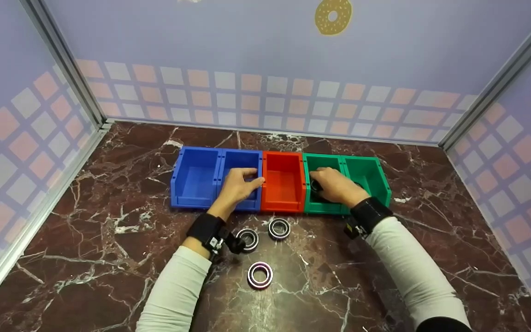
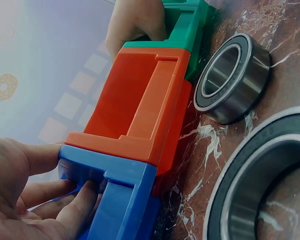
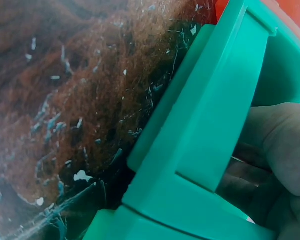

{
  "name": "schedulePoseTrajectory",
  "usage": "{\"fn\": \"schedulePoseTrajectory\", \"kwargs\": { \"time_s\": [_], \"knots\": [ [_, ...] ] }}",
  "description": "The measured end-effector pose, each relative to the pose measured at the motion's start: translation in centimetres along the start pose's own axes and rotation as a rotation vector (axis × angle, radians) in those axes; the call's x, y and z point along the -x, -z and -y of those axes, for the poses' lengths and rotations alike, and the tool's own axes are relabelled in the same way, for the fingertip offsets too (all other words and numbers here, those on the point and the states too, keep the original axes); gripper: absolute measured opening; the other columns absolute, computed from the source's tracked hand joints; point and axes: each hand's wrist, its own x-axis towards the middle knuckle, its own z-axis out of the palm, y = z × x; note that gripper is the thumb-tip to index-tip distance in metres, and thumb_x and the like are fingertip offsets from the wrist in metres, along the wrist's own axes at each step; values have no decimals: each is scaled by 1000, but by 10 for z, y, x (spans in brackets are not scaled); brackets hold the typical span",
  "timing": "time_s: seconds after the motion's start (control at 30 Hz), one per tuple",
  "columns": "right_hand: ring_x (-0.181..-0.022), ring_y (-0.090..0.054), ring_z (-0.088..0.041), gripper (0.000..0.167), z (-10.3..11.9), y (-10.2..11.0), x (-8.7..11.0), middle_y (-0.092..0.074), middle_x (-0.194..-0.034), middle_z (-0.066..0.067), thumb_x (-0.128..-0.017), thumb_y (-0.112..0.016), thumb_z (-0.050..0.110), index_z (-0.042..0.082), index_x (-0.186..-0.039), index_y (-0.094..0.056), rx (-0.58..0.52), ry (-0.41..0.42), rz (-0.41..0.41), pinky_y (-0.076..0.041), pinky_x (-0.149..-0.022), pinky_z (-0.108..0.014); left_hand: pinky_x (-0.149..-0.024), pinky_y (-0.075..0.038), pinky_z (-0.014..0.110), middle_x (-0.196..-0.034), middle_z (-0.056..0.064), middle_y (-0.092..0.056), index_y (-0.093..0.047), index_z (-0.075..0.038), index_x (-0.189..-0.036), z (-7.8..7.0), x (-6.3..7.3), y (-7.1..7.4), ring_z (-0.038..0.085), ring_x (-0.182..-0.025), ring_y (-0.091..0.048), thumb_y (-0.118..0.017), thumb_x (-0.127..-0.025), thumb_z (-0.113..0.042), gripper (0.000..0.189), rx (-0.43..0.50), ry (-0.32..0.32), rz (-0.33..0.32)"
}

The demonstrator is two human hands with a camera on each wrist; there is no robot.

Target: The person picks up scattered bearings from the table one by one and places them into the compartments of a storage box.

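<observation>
Five joined bins stand in a row: two blue, one red, two green. My left hand (image 1: 238, 186) reaches over the inner blue bin (image 2: 122, 200), its thumb at the rim beside the red bin (image 1: 283, 184) and its fingers loosely bent inside, holding nothing visible. On the right, my right hand (image 1: 334, 184) is down in the inner green bin (image 3: 210, 125), fingers bent behind its front wall. A dark rounded thing (image 1: 315, 186) shows by those fingertips; whether they grip it I cannot tell. Three metal bearings lie in front: one near the red bin (image 1: 279, 228), a bearing by the left wrist (image 1: 248, 240), and a nearer bearing (image 1: 260, 275).
The outer blue bin (image 1: 196, 177) and the outer green bin (image 1: 367, 173) end the row. Underneath is a dark red marbled tabletop (image 1: 321, 286). Purple panels with pink and white squares, such as the back panel (image 1: 265, 41), enclose it on three sides.
</observation>
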Motion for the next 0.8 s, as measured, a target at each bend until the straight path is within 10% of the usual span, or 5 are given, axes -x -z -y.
{"fn": "schedulePoseTrajectory", "kwargs": {
  "time_s": [0.8],
  "knots": [
    [-83,-65,-35,21,1,0,0,-66,-85,-17,-74,-72,-7,1,-90,-61,3,-3,34,-53,-69,-46,-109,-47,39,-136,22,-60,-59,5,-133,-1,-1,0,31,-128,-57,-71,-90,-15,48,6,22,-4]
  ]
}}
